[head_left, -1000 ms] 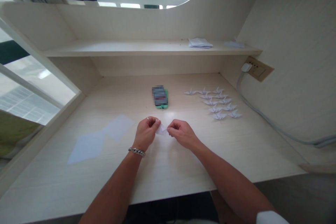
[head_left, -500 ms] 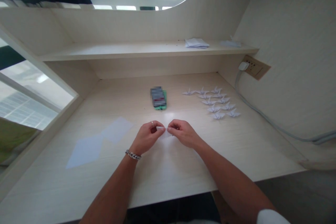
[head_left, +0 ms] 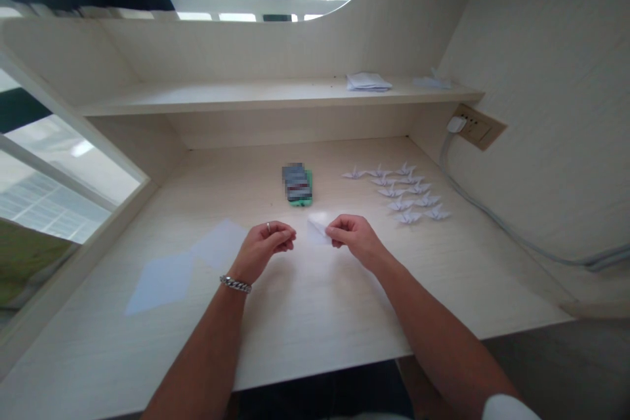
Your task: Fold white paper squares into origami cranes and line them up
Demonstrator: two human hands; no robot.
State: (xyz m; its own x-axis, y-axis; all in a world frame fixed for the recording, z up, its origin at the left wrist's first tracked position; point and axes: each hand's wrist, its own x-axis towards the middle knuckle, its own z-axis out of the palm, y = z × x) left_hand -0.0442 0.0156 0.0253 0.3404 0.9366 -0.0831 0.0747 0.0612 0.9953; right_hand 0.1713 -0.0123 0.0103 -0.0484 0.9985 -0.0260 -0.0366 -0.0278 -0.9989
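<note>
Pinching folded white paper (head_left: pixel 315 230) with right fingers (head_left: pixel 340 235) at its three-o'clock side; holding left fingers (head_left: pixel 283 235) pressed together, apart, at nine o'clock.

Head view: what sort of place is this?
Probably a built-in workspace, perhaps in a home or dormitory: a pale desktop, a shelf running above its back, and a wall socket with a plug in it on the right.

The paper (head_left: pixel 316 232) I pinch looks smooth. My bracelet (head_left: pixel 235 284) is shiny metal. The surface (head_left: pixel 305 321) resembles smooth, faintly glossy wood.
</note>
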